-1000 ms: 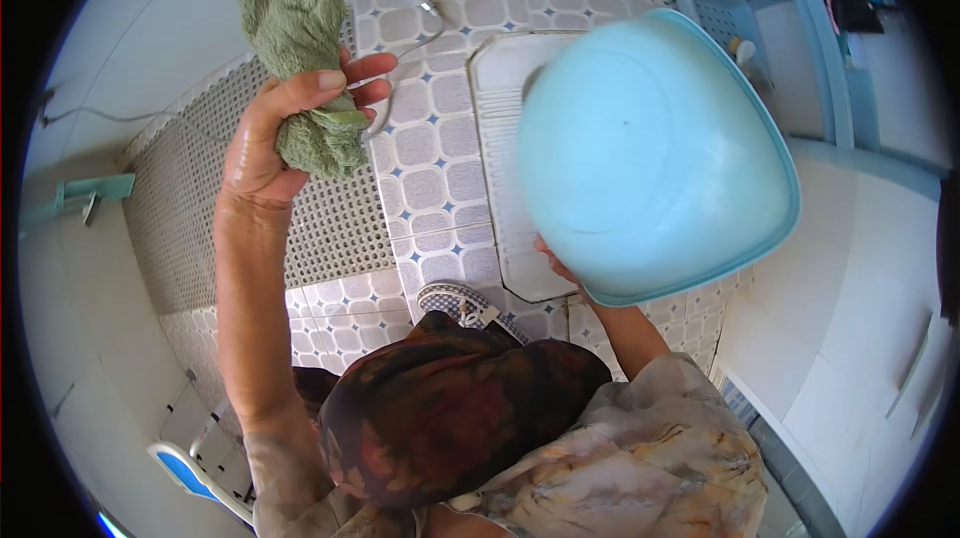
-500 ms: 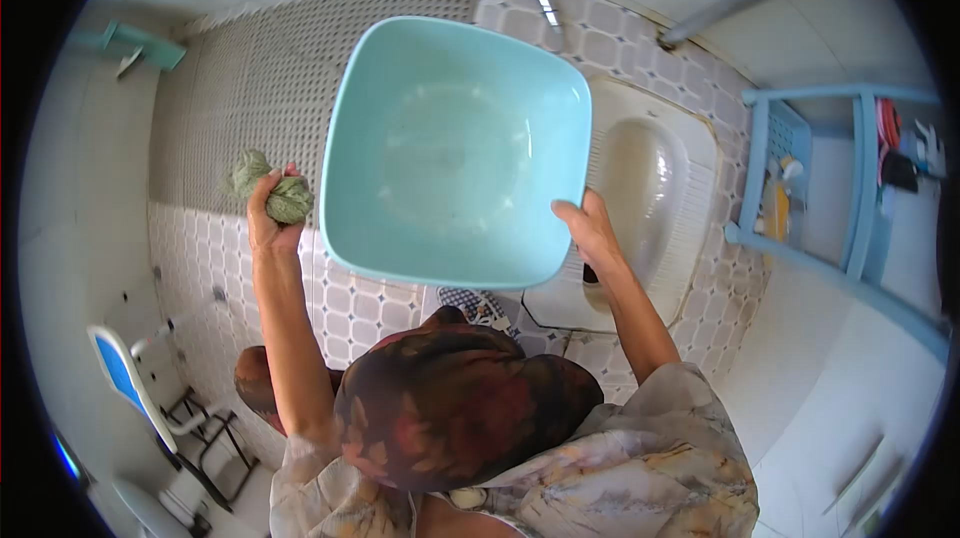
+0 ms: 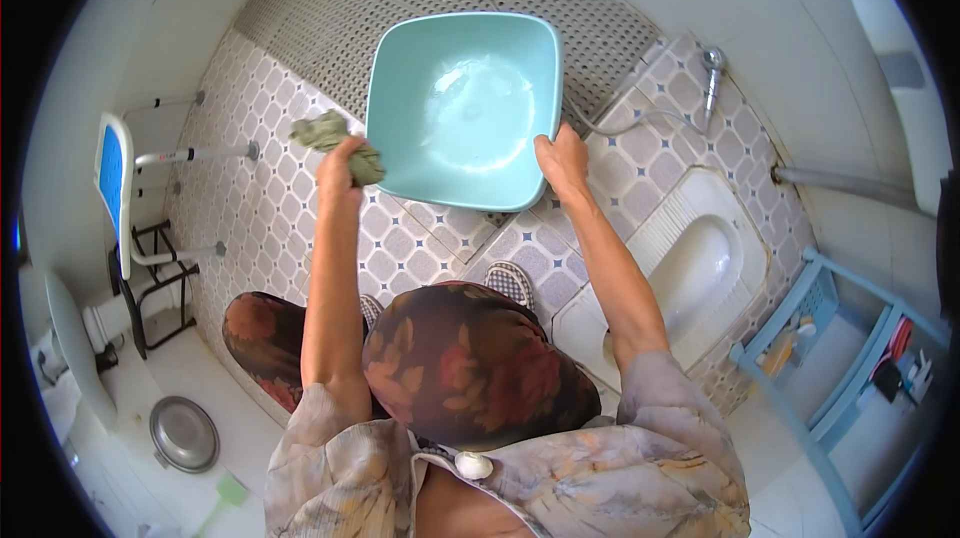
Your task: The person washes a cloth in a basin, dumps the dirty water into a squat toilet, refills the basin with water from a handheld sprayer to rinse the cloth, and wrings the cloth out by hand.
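Note:
A large turquoise plastic basin [image 3: 470, 118] is held out in front of me, its inside facing up toward the camera. My right hand [image 3: 562, 159] grips its lower right rim, the thumb lying over the edge and the fingers hidden behind. In my left hand [image 3: 340, 166] is a crumpled green cloth [image 3: 325, 130], bunched between thumb and fingers. That hand is close to the basin's lower left edge; whether it touches it I cannot tell. The inside of the basin shows bright reflections and no objects.
A grey perforated mat [image 3: 320, 18] covers the far floor. On the right are a shower head [image 3: 711, 63] with its hose, a squat toilet [image 3: 700, 263] and a blue shelf [image 3: 835, 338]. A blue-backed chair [image 3: 115, 173] and a metal bowl [image 3: 184, 434] stand left.
My view has turned toward the left, so the toilet and shelf sit lower right. The basin appears smaller and more level. Both hands keep their holds on cloth and basin.

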Motion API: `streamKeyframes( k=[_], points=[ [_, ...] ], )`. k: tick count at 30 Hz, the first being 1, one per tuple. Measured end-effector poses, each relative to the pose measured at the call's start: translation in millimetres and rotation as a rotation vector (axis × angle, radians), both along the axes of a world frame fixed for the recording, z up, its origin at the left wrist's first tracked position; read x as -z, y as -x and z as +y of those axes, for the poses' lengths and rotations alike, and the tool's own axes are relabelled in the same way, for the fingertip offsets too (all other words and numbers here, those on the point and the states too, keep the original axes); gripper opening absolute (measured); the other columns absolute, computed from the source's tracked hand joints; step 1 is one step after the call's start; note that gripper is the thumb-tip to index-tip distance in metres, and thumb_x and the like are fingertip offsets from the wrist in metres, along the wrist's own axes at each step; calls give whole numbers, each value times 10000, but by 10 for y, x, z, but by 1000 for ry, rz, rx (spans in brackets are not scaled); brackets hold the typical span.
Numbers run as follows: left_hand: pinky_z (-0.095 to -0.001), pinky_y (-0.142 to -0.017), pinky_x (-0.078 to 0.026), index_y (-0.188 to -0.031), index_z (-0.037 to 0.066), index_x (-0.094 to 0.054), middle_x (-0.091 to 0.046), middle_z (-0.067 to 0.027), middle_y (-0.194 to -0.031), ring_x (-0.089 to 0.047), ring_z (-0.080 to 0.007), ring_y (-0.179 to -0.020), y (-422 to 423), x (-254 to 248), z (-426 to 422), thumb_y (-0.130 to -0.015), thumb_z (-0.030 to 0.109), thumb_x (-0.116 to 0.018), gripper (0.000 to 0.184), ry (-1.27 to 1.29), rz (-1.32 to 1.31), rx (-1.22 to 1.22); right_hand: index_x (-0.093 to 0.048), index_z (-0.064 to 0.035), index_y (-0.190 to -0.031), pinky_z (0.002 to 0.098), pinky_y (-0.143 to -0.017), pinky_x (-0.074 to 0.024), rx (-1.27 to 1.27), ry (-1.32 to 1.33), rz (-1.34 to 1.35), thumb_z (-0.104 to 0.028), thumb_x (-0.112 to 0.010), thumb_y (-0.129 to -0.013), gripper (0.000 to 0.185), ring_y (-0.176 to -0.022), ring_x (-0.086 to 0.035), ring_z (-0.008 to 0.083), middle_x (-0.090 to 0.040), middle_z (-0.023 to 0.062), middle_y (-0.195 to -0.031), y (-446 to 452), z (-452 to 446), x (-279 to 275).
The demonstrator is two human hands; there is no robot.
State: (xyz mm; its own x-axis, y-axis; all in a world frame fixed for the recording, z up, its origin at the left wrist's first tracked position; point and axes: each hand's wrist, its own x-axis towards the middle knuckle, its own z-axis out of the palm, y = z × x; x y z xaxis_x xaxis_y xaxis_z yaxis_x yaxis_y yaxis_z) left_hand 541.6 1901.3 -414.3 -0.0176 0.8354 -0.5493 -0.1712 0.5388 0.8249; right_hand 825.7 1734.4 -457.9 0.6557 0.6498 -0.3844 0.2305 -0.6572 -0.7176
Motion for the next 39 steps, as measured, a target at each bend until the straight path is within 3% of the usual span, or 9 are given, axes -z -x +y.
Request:
streamKeyframes(
  k=[10, 13, 18, 21, 25, 31, 34, 36, 39],
  points=[
    [-385, -615, -548, -913, -30, -611, -635, -121, -806, -639, -251, -680, -548, 281, -454, -757, 98, -725, 232, 196, -146, 88, -636, 53, -980, 445, -856, -478, 7, -6, 89, -232, -578, -792, 346, -954, -627, 427, -654, 284, -980, -123, 294, 570],
    [-418, -594, -537, -1034, -20, -586, -614, -122, -872, -630, -275, -720, -624, 561, -460, -750, 75, -710, 324, 252, -220, 61, -621, 24, -984, 464, -811, -485, -152, -96, -110, -328, -656, -817, 391, -929, -622, 424, -654, 249, -965, -321, 325, 790],
    [-420, -634, -545, -1058, -47, -562, -617, -121, -899, -639, -272, -765, -909, 780, -386, -755, 50, -699, 345, 289, -234, 21, -635, -22, -1130, 463, -833, -501, -391, 176, -455, -365, -638, -820, 462, -946, -639, 403, -664, 233, -1027, -561, 500, 39],
    [-404, -656, -544, -1040, -43, -564, -619, -114, -880, -635, -259, -755, -1112, 1173, -384, -753, 54, -706, 335, 302, -287, -48, -653, -38, -1120, 458, -834, -504, -592, 149, -316, -337, -618, -835, 414, -926, -649, 389, -681, 211, -988, -785, 867, -741],
    [-396, -672, -538, -1034, -39, -569, -615, -116, -897, -627, -253, -768, -1365, 1234, -505, -748, 49, -716, 333, 457, -341, -153, -652, 28, -1017, 511, -799, -485, -679, -272, -539, -241, -563, -863, 322, -894, -622, 435, -658, 265, -914, -927, 1677, -1558],
    [-399, -677, -534, -1033, -36, -571, -610, -116, -910, -621, -256, -786, -1446, 1477, -657, -754, 47, -716, 326, 588, -398, -231, -480, 48, -1260, 495, -954, -413, -682, -613, -1414, -114, -588, -819, 482, -1160, -450, 409, -496, 209, -1302, -1333, 3539, -2475],
    [-395, -664, -530, -1032, -32, -571, -611, -109, -891, -616, -248, -768, -1412, 1613, -650, -758, 49, -713, 319, 609, -443, -229, -420, 36, -1319, 509, -961, -407, -604, -574, -1689, -135, -534, -853, 509, -1233, -408, 380, -451, 172, -1357, -1403, 4364, -2989],
    [-393, -654, -527, -1028, -26, -572, -612, -103, -875, -612, -242, -755, -1357, 1675, -617, -761, 51, -710, 310, 610, -460, -200, -553, 0, -1192, 504, -875, -462, -531, -767, -1889, -202, -505, -877, 377, -1123, -518, 379, -570, 194, -1208, -1565, 4882, -3169],
    [-382, -648, -523, -1017, -15, -575, -614, -96, -852, -608, -231, -735, -1318, 1687, -589, -767, 54, -705, 290, 619, -461, -184, -361, -21, -1395, 486, -1030, -373, -555, -315, -1926, -138, -405, -901, 509, -1354, -331, 352, -381, 126, -1452, -1598, 5253, -3441]
  ],
)
